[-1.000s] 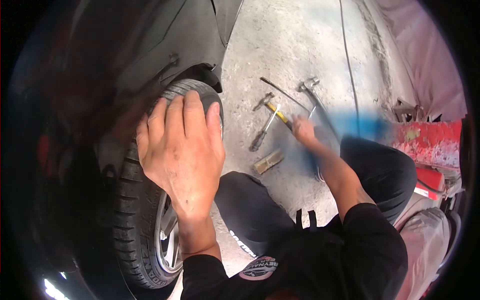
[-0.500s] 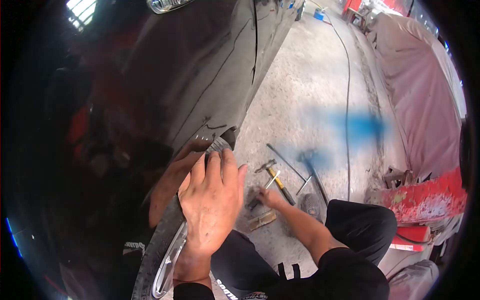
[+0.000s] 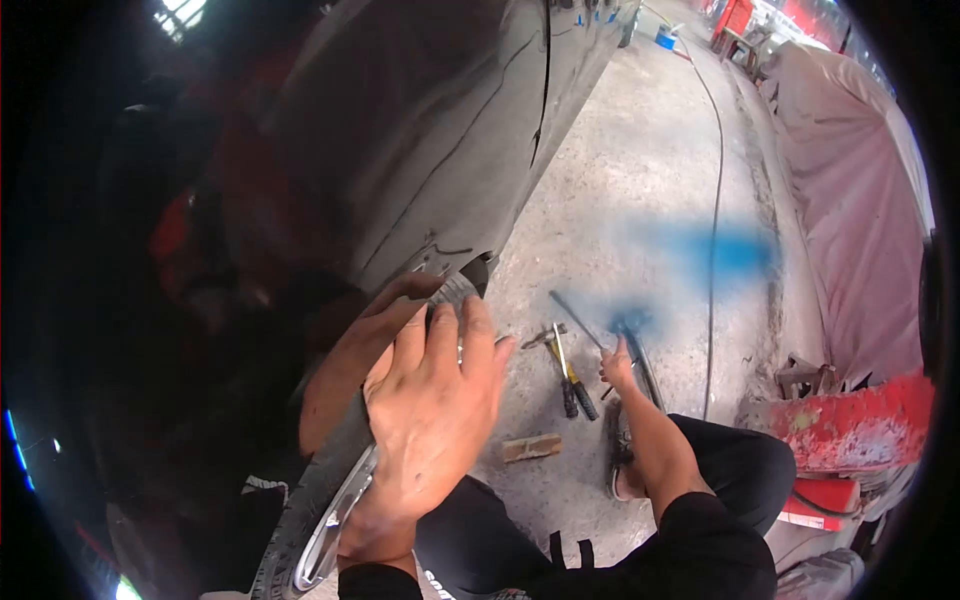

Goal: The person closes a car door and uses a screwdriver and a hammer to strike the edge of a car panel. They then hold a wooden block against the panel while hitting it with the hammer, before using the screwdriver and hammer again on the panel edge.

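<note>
My left hand rests with its fingers stretched over the tyre at the lower edge of the black car body panel. Down at the floor, my right hand has its fingers closed around the handle end of a thin metal T-handle rod. Left of that hand lies a hammer with a yellow and black handle. A screwdriver with a pale shaft and dark grip lies across it. Nearer to me is a worn wooden block.
A dark metal bar lies right of my right hand. A cable runs along the concrete floor. On the right stand a cloth-covered object and a chipped red panel. Blurred blue patches veil part of the floor.
My right hand has let go of the screwdriver, which now lies on the hammer, and has moved right to the T-handle rod. My left hand stays on the tyre. The view has shifted slightly.
</note>
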A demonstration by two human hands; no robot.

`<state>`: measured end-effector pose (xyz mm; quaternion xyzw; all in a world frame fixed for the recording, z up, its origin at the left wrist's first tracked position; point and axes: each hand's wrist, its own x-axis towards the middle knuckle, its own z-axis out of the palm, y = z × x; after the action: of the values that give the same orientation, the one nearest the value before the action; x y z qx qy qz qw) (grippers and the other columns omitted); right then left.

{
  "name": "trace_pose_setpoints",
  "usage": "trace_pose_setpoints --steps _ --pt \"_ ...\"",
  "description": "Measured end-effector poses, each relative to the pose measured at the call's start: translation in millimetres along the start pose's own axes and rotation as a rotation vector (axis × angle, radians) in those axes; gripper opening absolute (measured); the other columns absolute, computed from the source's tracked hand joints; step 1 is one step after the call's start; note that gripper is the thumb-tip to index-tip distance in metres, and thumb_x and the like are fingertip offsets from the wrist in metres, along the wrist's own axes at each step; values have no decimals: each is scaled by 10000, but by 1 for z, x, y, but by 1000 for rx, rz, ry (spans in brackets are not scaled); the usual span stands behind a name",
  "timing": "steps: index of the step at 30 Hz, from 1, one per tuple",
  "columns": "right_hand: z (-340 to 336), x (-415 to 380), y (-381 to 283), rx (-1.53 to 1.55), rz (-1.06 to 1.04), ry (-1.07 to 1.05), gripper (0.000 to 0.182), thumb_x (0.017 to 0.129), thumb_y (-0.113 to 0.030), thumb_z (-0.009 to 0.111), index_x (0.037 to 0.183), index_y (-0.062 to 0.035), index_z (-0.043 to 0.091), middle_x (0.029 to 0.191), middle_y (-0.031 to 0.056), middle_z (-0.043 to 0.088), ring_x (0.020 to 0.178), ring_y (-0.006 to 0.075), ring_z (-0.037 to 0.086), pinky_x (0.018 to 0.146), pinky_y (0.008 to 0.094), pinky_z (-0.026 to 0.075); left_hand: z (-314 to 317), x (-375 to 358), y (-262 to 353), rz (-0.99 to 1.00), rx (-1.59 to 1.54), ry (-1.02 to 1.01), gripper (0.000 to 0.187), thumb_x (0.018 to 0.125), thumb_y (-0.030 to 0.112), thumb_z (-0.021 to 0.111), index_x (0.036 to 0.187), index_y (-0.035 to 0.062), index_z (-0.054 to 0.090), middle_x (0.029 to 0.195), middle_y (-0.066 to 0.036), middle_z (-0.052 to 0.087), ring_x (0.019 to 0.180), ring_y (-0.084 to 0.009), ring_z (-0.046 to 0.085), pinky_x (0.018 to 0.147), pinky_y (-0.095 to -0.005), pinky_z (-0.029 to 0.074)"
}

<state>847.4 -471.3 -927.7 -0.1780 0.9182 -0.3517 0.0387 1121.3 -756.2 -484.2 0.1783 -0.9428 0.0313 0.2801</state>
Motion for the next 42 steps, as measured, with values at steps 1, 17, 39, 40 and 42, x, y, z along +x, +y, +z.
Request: trace_pose_setpoints --steps 1,17,39,40,42 --pt "-9 13 -2 240 395 -127 541 1000 -141 594 1513 -149 422 839 223 648 710 384 686 678 502 591 -1 1 0 -1 0 0 427 868 348 796 1179 60 739 1094 -91 745 1158 -294 673 1023 -449 488" --pt "-12 32 52 -557 62 -469 207 1017 -221 566 1151 -75 623 1051 232 747 1045 396 736 845 506 603 3 1 7 69 122 -11 410 908 386 763 1197 97 731 1039 -54 734 1077 -272 702 958 -436 524" --pt "29 -82 -18 -390 45 -403 835 889 -421 793 1512 3 434 1392 299 554 1226 462 595 988 526 526 -7 12 9 36 99 -48 395 948 373 739 1215 82 728 1052 -107 741 1116 -304 686 952 -464 519" --pt "28 -79 -17 -345 118 -490 871 868 -443 816 1502 15 433 1411 312 565 1243 468 599 999 520 525 -9 13 10 8 46 -67 379 945 356 743 1194 70 739 1048 -128 754 1120 -317 688 987 -469 510" --pt "5 -82 -55 -287 198 -559 710 791 -473 870 1248 -17 575 1136 288 716 1075 469 693 921 522 551 -10 10 10 -19 25 -16 382 940 354 744 1193 67 738 1042 -125 755 1121 -312 686 993 -462 504"
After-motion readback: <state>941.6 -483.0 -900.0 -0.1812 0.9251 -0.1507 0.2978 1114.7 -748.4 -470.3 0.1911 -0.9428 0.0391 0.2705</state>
